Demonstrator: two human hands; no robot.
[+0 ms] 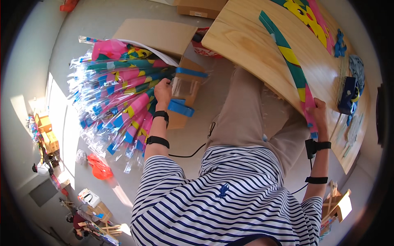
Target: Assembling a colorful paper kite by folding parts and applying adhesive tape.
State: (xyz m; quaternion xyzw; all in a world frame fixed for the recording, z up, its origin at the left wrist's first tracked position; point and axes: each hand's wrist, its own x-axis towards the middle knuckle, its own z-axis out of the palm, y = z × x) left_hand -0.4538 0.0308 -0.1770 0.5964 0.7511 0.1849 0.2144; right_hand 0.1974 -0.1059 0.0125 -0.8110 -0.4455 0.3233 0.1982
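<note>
My right hand (pixel 317 110) is closed around the lower end of a long folded kite (pixel 289 56), a narrow strip in teal, yellow and pink. Its upper part slants away to the left over the wooden table (pixel 238 30). My left hand (pixel 163 91) is closed at the mouth of a cardboard box (pixel 189 65), beside the gathered ends of several folded kites (pixel 127 86) in clear plastic sleeves. What its fingers grip there is hidden. The sleeved kites fan out to the left in pink, teal, yellow and blue.
Blue tape (pixel 180 107) sticks to the box flaps. Another printed kite (pixel 305 18) lies on the table's far side, near a dark blue holder (pixel 348 95) and thin rods. A red plastic bag (pixel 99 167) rests on the floor at left. People and cartons are at lower left.
</note>
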